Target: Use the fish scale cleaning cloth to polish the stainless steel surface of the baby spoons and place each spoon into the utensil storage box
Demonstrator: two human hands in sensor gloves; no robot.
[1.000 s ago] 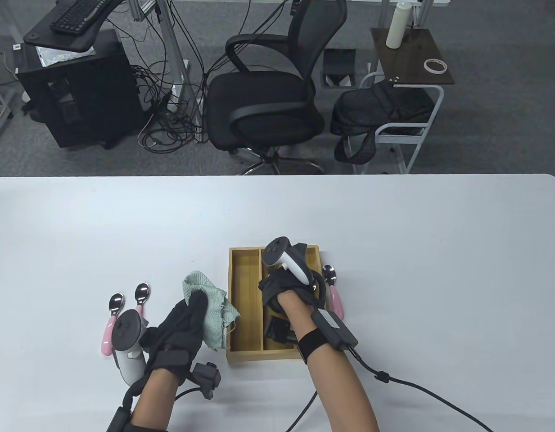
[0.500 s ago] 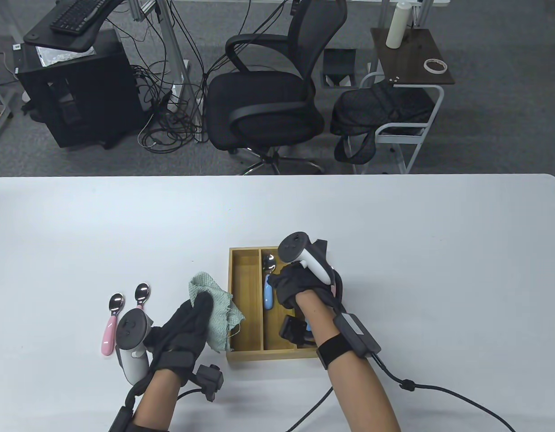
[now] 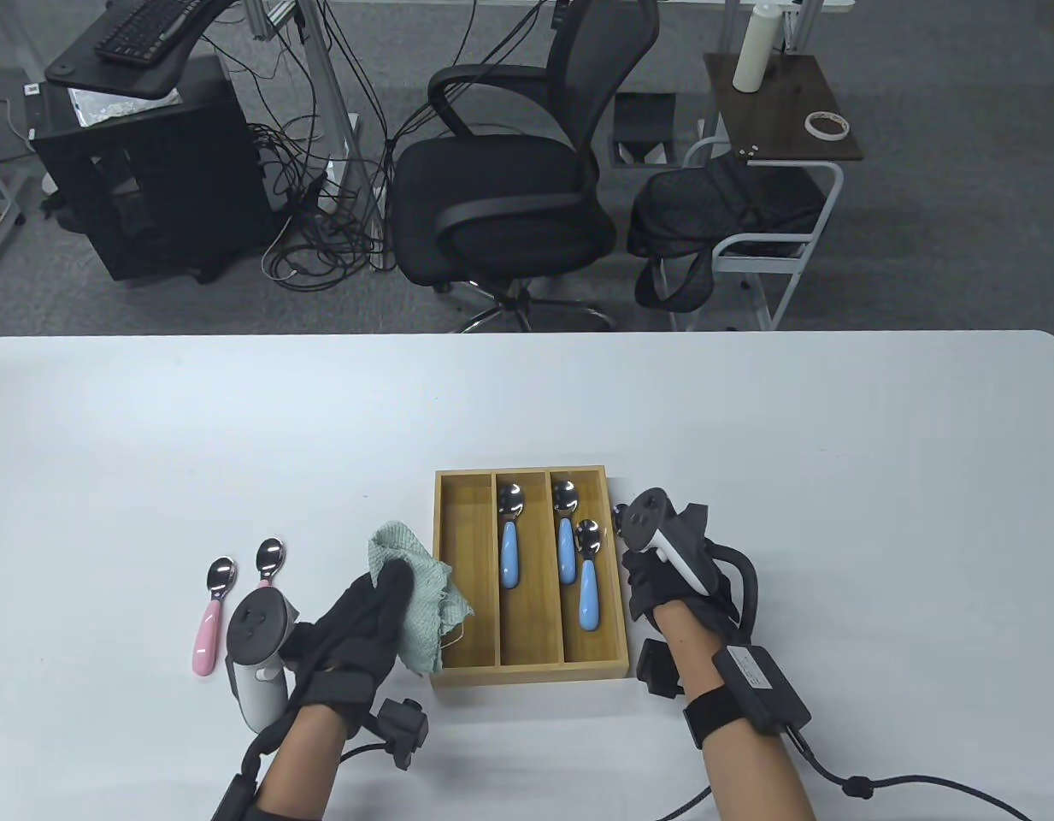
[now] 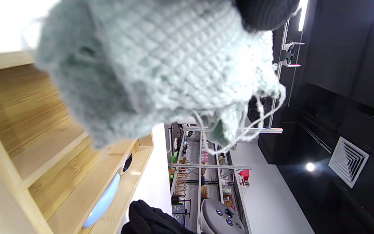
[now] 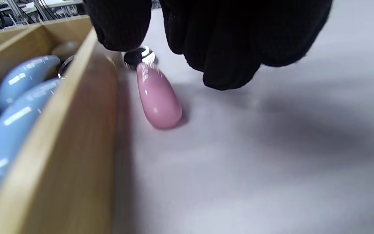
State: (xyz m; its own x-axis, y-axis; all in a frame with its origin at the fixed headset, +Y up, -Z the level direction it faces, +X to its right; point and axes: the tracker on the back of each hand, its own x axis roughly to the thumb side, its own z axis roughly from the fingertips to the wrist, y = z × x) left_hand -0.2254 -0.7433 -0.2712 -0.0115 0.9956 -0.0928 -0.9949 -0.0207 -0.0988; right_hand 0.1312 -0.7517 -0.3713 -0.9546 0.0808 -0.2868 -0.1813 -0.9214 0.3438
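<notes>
The wooden storage box holds three blue-handled spoons: one in its middle compartment and two in the right one. Its left compartment is bare. My left hand grips the green fish scale cloth just left of the box; the cloth hangs over the box's edge. My right hand hovers right of the box over a pink-handled spoon lying on the table; thumb and fingers are apart above it and hold nothing. Two more pink spoons lie at the far left.
The white table stretches wide to the right and behind the box. Cables trail from both wrists toward the front edge. An office chair and a side table stand on the floor beyond the far edge.
My right hand has drawn back out of the box and moved right, down to the pink spoon, uncovering the blue spoons. The left hand with the cloth drifted slightly right.
</notes>
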